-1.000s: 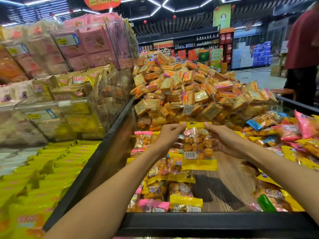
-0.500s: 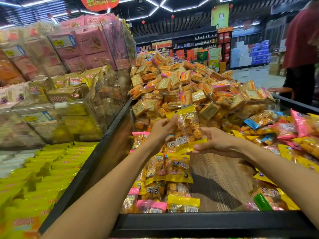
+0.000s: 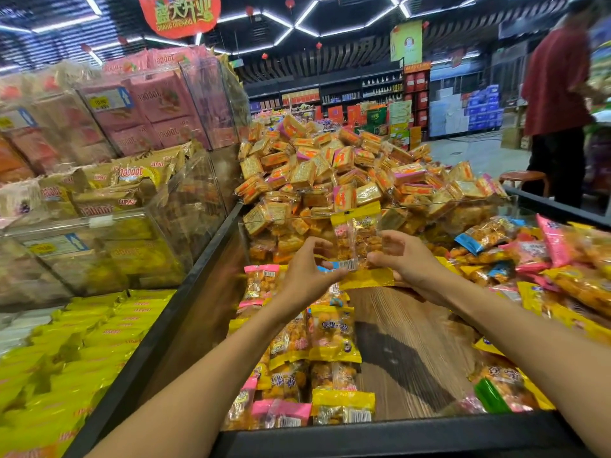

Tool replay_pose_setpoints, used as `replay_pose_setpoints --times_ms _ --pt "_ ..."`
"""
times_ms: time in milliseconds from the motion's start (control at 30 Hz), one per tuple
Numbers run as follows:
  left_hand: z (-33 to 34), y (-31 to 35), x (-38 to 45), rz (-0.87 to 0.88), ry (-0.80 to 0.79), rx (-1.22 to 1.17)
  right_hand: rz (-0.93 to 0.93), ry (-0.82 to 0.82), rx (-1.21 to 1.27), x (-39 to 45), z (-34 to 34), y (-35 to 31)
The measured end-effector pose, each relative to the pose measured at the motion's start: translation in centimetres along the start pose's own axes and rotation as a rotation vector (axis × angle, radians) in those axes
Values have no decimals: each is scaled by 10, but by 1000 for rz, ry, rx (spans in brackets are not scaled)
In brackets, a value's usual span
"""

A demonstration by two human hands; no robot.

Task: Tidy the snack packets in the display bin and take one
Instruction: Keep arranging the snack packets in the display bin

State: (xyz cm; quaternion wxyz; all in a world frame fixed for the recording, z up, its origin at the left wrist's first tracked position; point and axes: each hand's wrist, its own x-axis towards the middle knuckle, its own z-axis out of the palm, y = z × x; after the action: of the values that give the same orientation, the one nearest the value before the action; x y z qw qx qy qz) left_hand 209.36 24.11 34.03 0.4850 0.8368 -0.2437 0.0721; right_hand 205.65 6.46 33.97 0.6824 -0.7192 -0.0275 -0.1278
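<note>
A yellow-edged clear snack packet (image 3: 358, 241) stands upright above the display bin (image 3: 380, 433), with a barcode near its lower end. My left hand (image 3: 305, 272) pinches its lower left corner. My right hand (image 3: 401, 259) grips its lower right edge, fingers curled behind it. Below them lie rows of yellow and pink packets (image 3: 330, 335) along the bin's left side. A loose heap of mixed packets (image 3: 542, 259) fills the right side.
Bare wooden bin floor (image 3: 406, 352) shows between the rows and the heap. Behind a clear divider rises a mound of orange square packets (image 3: 337, 173). Clear bins of yellow and pink packs (image 3: 109, 193) stand at left. A person in red (image 3: 558, 104) stands far right.
The packet was turned from flat and face-up to upright. Both hands shifted from its upper corners to its lower end.
</note>
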Motion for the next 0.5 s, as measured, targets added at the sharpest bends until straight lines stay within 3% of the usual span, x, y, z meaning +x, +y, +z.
replay_pose_setpoints --times_ms 100,233,400,500 --pt "8 6 -2 -28 -58 -203 -130 -12 -186 -3 5 2" --pt "9 6 1 -164 -53 -402 -163 -116 -199 -6 14 0" --pt "7 -2 7 -240 38 -285 -187 -214 -246 -5 19 0" --pt "3 -1 7 -229 40 -372 -181 -77 -170 1 14 2"
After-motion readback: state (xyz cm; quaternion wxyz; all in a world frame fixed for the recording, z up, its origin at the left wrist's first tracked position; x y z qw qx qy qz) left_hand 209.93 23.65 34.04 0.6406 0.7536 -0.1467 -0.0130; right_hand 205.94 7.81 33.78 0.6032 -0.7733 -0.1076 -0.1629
